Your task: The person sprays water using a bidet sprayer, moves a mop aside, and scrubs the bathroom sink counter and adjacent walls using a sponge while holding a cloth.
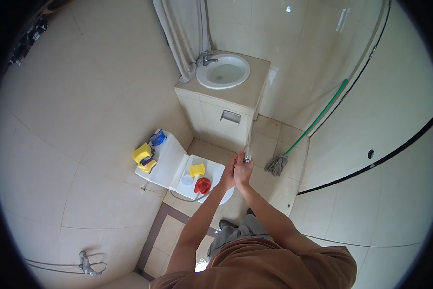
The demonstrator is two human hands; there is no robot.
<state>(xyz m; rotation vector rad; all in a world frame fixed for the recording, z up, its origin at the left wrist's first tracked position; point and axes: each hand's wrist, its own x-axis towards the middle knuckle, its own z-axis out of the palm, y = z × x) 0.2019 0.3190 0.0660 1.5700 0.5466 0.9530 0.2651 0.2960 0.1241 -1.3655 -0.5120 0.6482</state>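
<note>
Both of my hands are together in the middle of the view, in front of the washbasin block. My right hand [244,172] is closed around a small shiny cylinder that looks like a hand sprayer [247,153], pointing away from me. My left hand [229,171] is closed against the right one, and its fingers are partly hidden. A thin grey hose [185,198] curves past the toilet toward my hands; its far end is hidden by my arm. On the toilet lid [215,169], just left of my hands, lie a yellow sponge [197,170], a red cloth [202,186] and a white round item [187,179].
Yellow sponges [142,153] and a blue item [158,138] sit on the toilet tank [170,154]. A white washbasin [223,71] is set in a tiled counter beside a grey curtain [182,38]. A green-handled mop [277,164] leans at right. A wall tap [86,263] is lower left.
</note>
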